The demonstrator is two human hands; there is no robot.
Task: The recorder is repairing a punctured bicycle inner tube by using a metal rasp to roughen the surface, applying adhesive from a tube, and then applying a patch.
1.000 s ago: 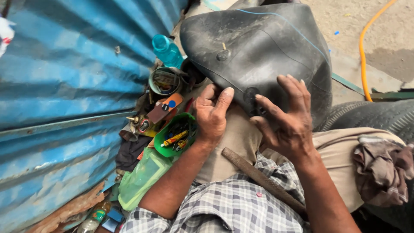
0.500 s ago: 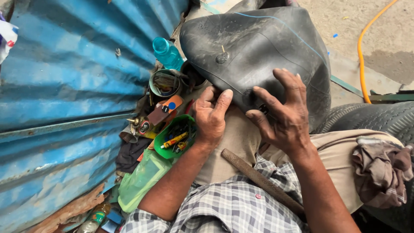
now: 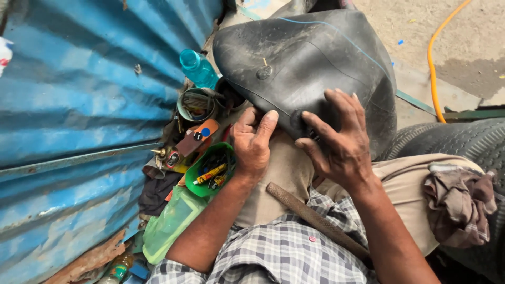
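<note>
At the far left stands a blue corrugated metal wall (image 3: 79, 105), and many small things lie along its foot. A green plastic bag (image 3: 168, 226) is low down, with a dark cloth (image 3: 155, 192) just above it. Beside them sits a green bowl (image 3: 202, 176) that holds small tools and pens. Higher up there is a round tin (image 3: 195, 105) with some bristles inside, and above it a turquoise plastic bottle (image 3: 197, 67) leans near the wall.

The left hand (image 3: 253, 143) rests at the lower edge of a black inner tube (image 3: 315, 63). Its fingers are curled and the thumb points up against the rubber, so it presses on the tube and does not hold anything else. The inner tube lies over the person's lap, and its small valve (image 3: 264, 67) stands up on the upper side. The right hand (image 3: 339, 142) is spread wide, with the fingertips pushing into the rubber near a small round patch.

Across the lap lies a rusty metal rod (image 3: 310, 218), touching the checked shirt. More to the right a crumpled brown rag (image 3: 457, 202) lies on the thigh, with a black tyre (image 3: 463, 137) behind it. An orange hose (image 3: 434, 58) runs on the ground at the upper right.
</note>
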